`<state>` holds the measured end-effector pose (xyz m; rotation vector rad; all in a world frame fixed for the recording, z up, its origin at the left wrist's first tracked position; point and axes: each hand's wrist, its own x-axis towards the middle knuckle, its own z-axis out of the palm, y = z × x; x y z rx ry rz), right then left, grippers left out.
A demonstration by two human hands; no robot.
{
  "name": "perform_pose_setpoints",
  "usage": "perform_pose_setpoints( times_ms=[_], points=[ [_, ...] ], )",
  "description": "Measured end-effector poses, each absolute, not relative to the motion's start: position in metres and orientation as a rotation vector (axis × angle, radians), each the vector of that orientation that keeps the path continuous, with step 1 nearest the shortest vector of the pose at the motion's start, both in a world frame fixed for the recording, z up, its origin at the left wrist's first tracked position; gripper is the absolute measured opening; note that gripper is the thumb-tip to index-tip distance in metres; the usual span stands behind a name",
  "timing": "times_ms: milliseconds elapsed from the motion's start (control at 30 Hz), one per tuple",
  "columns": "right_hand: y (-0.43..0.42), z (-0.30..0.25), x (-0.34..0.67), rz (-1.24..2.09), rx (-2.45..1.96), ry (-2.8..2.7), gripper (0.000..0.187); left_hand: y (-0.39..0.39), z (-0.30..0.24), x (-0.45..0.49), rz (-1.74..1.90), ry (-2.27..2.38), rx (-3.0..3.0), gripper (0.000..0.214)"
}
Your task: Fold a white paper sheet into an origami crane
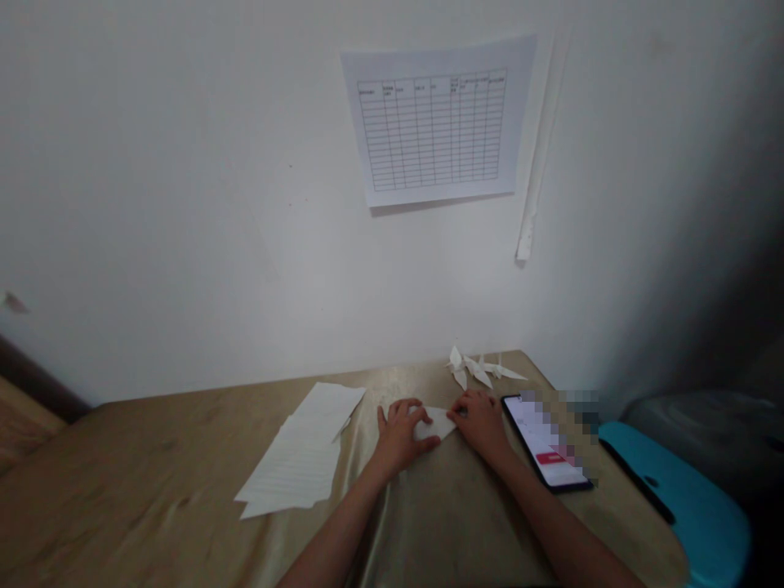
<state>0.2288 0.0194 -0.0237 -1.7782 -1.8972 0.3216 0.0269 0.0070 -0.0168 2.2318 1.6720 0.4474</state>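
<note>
A small folded piece of white paper (pixel 438 423) lies on the brown-covered table between my two hands. My left hand (pixel 405 431) rests on its left side, thumb and fingers spread apart and pressing it down. At the right corner, the fingertips of my right hand (pixel 478 418) pinch the paper. Just beyond my hands stand several folded white paper cranes (pixel 458 367) in a row near the table's back edge. Part of the folded paper is hidden under my fingers.
Loose white sheets (pixel 300 449) lie in a pile to the left. A phone (pixel 545 449) with a lit screen lies on the right, partly blurred out. Past the table's right edge is a turquoise object (pixel 686 498). A printed table sheet (pixel 441 122) hangs on the wall.
</note>
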Motion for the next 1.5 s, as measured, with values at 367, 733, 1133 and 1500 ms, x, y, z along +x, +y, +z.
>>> perform_pose_setpoints(
  times_ms=[367, 733, 1133, 1500],
  points=[
    [0.020, -0.026, 0.228, 0.304, -1.801, -1.912, 0.009, 0.007, -0.016, 0.027, 0.399, 1.667, 2.259, 0.042],
    [0.020, -0.027, 0.229, 0.322, -1.780, -1.957, 0.010, 0.007, -0.002, 0.021, 0.277, 1.599, 2.274, 0.046],
    [0.008, -0.024, 0.232, 0.409, -1.734, -2.015, 0.044, 0.009, -0.005, 0.021, 0.212, 1.616, 2.305, 0.056],
    [0.017, -0.041, 0.238, 0.424, -1.692, -1.982, 0.036, 0.010, -0.006, 0.021, 0.171, 1.617, 2.312, 0.059]
  ],
)
